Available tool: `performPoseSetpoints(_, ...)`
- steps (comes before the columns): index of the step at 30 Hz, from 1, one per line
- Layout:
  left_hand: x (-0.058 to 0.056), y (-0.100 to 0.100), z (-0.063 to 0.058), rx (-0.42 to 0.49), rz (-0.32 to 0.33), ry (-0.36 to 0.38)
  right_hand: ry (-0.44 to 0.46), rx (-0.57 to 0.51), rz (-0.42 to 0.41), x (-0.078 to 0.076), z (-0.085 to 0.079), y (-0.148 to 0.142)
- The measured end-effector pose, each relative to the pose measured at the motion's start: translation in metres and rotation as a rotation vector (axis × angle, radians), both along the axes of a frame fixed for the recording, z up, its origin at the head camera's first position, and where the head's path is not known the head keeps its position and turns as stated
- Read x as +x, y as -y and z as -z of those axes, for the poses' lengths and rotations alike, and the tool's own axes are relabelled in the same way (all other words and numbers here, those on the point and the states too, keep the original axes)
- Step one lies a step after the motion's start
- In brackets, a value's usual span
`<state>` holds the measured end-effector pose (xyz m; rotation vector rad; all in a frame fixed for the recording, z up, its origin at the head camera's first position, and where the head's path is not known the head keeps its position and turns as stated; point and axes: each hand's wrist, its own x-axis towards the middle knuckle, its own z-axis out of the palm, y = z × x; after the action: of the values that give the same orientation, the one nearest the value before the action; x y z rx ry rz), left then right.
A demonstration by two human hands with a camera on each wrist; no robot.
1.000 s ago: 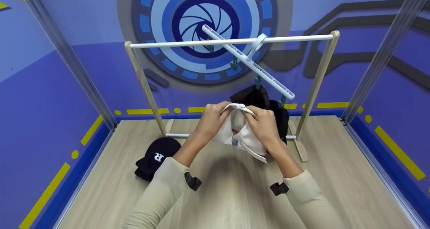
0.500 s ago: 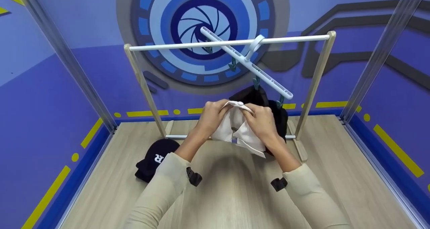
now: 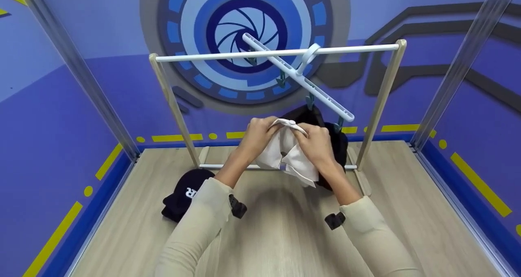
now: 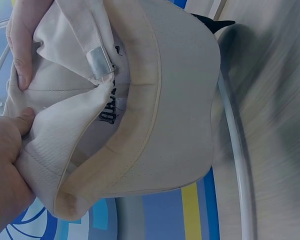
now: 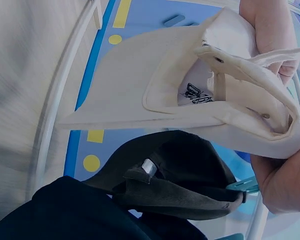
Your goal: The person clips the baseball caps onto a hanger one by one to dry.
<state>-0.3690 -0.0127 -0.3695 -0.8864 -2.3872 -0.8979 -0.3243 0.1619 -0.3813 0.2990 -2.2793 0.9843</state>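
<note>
Both hands hold a white baseball cap (image 3: 270, 153) up in front of the rack, crown top uppermost and brim hanging down. My left hand (image 3: 257, 135) pinches one side of the crown, its thumb and fingers on the cloth in the left wrist view. The other side is gripped by my right hand (image 3: 316, 145). The cap's brim (image 4: 185, 105), its metal strap buckle (image 4: 99, 62) and dark lettering inside show in the left wrist view. Behind it a black cap (image 5: 175, 175) hangs from a teal clip (image 5: 244, 185), with a second dark cap (image 5: 75, 210) beside it.
A light blue clip hanger (image 3: 299, 77) hooks over the white rail (image 3: 220, 57) of a wooden-sided rack, set at a slant. Bare clips dangle from its far half. A dark cap with a white R (image 3: 189, 191) lies on the table (image 3: 276, 236) at the left. Blue patterned walls enclose the space.
The hands still grip the white cap in much the same place; its lower edge has swung slightly up and left. The view has shifted a little.
</note>
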Motion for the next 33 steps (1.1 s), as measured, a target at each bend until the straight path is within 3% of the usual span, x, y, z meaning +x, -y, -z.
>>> performPoseSetpoints(19,-0.020,-0.014,-0.021,-0.100,-0.071,-0.047,0.013,-0.017,0.042,-0.012,-0.016,-0.002)
performPoseSetpoints(33,-0.032,-0.025,-0.034,-0.168,-0.152,0.025,0.101,-0.074,0.062,-0.022,-0.026,-0.005)
